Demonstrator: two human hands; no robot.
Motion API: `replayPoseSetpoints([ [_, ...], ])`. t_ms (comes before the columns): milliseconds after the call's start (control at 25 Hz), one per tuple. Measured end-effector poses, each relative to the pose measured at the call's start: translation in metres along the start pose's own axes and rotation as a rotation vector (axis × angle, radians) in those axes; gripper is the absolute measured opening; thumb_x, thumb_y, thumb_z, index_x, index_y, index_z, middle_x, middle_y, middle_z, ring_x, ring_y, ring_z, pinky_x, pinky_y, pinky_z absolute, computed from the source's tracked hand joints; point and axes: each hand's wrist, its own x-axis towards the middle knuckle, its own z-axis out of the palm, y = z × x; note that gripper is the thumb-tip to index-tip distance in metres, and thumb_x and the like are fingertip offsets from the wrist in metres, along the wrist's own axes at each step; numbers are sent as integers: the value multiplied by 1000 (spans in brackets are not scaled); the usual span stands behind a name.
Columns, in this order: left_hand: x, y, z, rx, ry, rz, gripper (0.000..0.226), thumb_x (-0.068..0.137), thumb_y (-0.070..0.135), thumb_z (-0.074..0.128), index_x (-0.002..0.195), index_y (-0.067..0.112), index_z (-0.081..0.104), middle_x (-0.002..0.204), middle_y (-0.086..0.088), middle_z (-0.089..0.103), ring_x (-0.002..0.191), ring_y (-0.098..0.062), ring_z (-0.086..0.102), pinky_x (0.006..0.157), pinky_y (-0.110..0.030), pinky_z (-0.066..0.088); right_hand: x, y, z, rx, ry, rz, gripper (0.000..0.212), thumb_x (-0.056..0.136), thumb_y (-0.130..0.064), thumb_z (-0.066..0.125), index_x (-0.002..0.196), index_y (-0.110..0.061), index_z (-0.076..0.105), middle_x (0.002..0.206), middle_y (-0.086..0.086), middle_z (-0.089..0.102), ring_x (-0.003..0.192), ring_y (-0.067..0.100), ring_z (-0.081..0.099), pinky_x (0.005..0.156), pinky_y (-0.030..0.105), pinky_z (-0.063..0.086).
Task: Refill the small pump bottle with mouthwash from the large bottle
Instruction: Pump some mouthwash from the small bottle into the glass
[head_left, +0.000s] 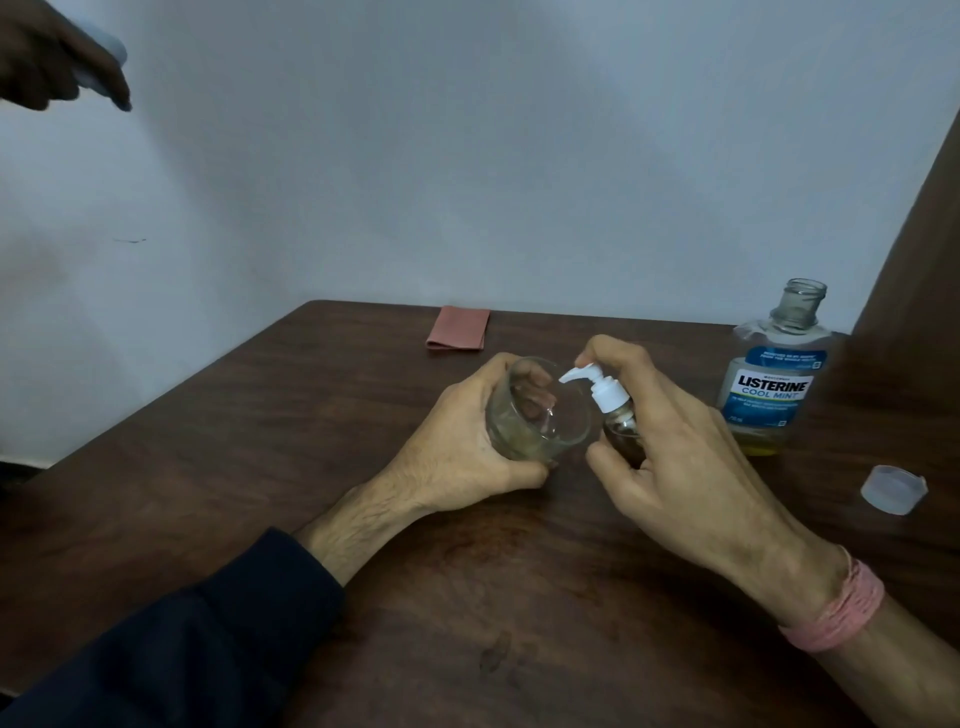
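Observation:
My right hand (670, 441) grips the small pump bottle (618, 415), which has a white pump head (597, 387), with the index finger resting on top of the pump. The nozzle points into a clear glass (535, 415) that my left hand (467, 447) holds tilted toward it. The large mouthwash bottle (774, 374) stands uncapped at the right, with a little yellow liquid at its bottom. Its clear cap (893, 489) lies on the table to the right.
A folded pink cloth (458, 328) lies at the far side of the dark wooden table (260, 415). Another person's hand (57, 57) reaches in at the top left. A brown panel (919, 291) stands at the right edge.

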Motion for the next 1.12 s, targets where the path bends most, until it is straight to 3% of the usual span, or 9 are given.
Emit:
replayPoseSetpoints([
  [160,-1,4,0,4,-16,6,77,71,32,105,136,37,63,126,20,80,112,-2,81,89,-17,62,-2,-1,5,80,-34,-60,75,89,-16,71,146,-51,36,116,-41,58,84,-10,66,72,2,46],
  [280,0,4,2,40,5,7,85,73,47,109,141,38,59,132,16,79,122,-1,79,100,-23,65,0,6,8,104,67,-18,80,88,-12,71,150,-47,35,107,-36,60,73,2,67,63,8,46],
  [360,-1,4,3,51,9,13,85,74,54,107,142,38,57,134,18,77,126,1,76,103,-19,62,-1,12,9,172,122,8,85,89,-13,70,155,-47,30,106,-23,63,64,13,66,57,15,48],
  [520,-3,5,4,19,-8,6,78,82,61,97,143,37,55,136,24,73,129,6,73,101,-12,58,-4,14,13,298,138,47,91,84,-26,66,159,-48,21,112,-9,63,88,15,75,78,43,65],
  [640,-4,6,4,6,-2,-9,72,84,66,93,140,40,56,135,23,74,126,4,74,100,-12,58,-4,19,13,315,160,68,92,83,-23,61,160,-50,17,109,-4,57,82,15,69,75,51,63],
  [720,-5,5,4,-17,-6,-30,68,85,68,90,138,42,56,135,21,74,125,2,75,100,-13,59,-3,22,14,322,171,68,92,88,-17,61,161,-50,15,111,-6,54,91,17,66,85,54,60],
  [840,-4,1,4,9,-6,-38,70,86,73,85,142,40,57,140,16,72,134,-4,70,112,-30,59,-3,29,15,346,134,74,90,98,-18,63,163,-50,11,118,-20,50,114,15,62,105,53,54],
  [920,-3,-2,4,70,3,-34,75,86,77,81,145,38,57,143,19,63,140,-4,63,117,-34,55,-2,36,17,362,123,91,89,102,-17,66,164,-49,10,120,-14,51,115,12,62,107,48,55],
  [1120,-2,-2,2,143,28,-78,84,76,90,76,143,42,55,136,24,48,137,9,53,107,-18,47,1,45,15,527,92,179,92,103,-7,72,156,-59,18,114,-10,58,115,19,73,105,46,62],
])
